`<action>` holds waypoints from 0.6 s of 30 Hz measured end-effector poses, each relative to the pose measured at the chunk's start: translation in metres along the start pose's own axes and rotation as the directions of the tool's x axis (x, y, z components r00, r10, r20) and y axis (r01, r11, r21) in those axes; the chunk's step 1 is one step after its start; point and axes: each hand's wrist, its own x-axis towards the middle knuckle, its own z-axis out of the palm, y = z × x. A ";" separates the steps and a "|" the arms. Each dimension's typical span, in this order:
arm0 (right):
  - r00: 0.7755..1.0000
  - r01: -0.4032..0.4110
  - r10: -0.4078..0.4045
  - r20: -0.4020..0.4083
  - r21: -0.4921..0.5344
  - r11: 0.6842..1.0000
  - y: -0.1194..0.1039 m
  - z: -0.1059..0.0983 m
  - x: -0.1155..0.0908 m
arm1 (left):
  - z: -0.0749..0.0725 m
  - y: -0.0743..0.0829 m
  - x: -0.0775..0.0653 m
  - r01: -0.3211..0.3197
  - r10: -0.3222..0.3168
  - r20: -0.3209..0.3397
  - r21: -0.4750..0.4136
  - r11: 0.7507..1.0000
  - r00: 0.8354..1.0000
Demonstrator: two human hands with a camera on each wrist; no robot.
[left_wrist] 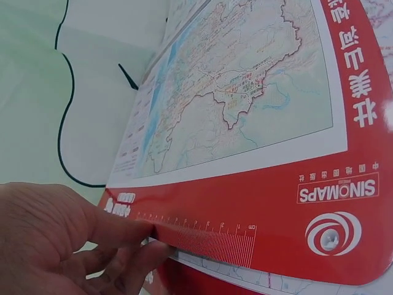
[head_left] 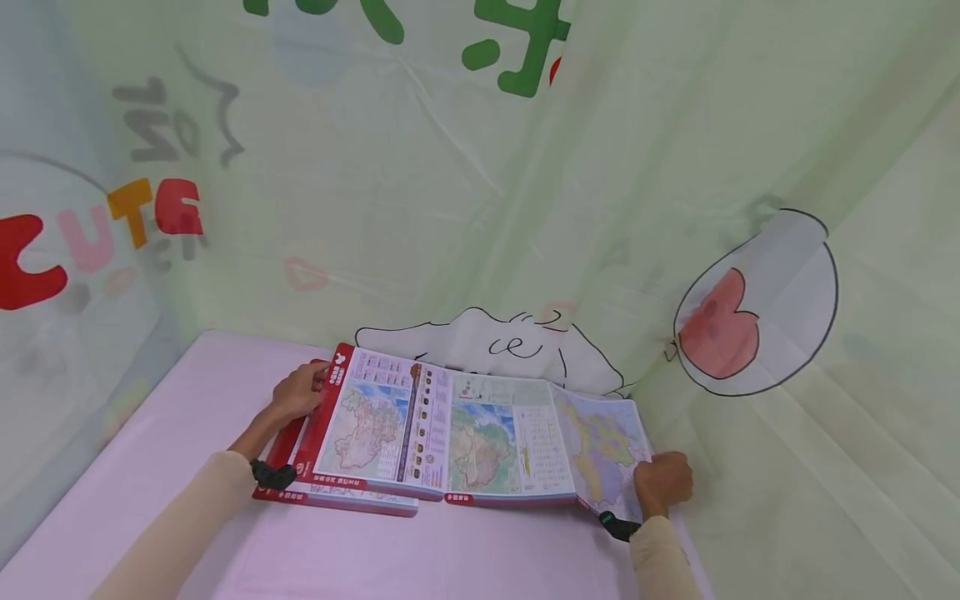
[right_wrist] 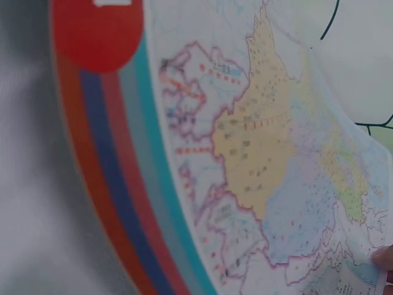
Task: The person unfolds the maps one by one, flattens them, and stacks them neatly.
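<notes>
A fold-out map (head_left: pixel 480 454) with a red left border lies spread across the table, its panels bent at the creases. My left hand (head_left: pixel 300 390) pinches that red border; in the left wrist view the thumb (left_wrist: pixel 123 228) is on top near a printed ruler (left_wrist: pixel 196 239), with fingers beneath. At the opposite end my right hand (head_left: pixel 663 483) grips the right edge of the last panel (head_left: pixel 600 450), which rises at a slant. Only a fingertip (right_wrist: pixel 384 257) of it shows in the right wrist view, at the edge of the coloured map. Another red-bordered map (head_left: pixel 337 497) lies partly hidden under the left panel.
The table has a pale pink cover (head_left: pixel 420 558). A light green printed curtain (head_left: pixel 450 208) hangs close behind the maps and along the right side, with another curtain part (head_left: pixel 60 375) at the left. Dark straps (head_left: pixel 273 475) circle both wrists.
</notes>
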 end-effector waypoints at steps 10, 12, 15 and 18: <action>1.000 -0.001 0.001 0.010 0.048 0.999 0.009 0.010 0.003 | -0.001 -0.003 0.006 -0.010 0.009 0.006 0.084 0.996 1.000; 1.000 -0.015 0.014 0.013 0.075 0.997 0.010 0.010 0.000 | -0.002 -0.003 0.006 0.000 -0.001 0.017 0.085 0.996 1.000; 0.999 -0.032 0.031 0.013 0.107 0.994 0.010 0.011 -0.005 | -0.002 0.000 0.002 0.012 -0.013 0.016 0.091 0.996 1.000; 0.998 -0.052 0.050 0.023 0.102 0.993 0.009 0.013 -0.006 | -0.003 0.002 -0.002 0.010 -0.010 0.002 0.104 0.995 1.000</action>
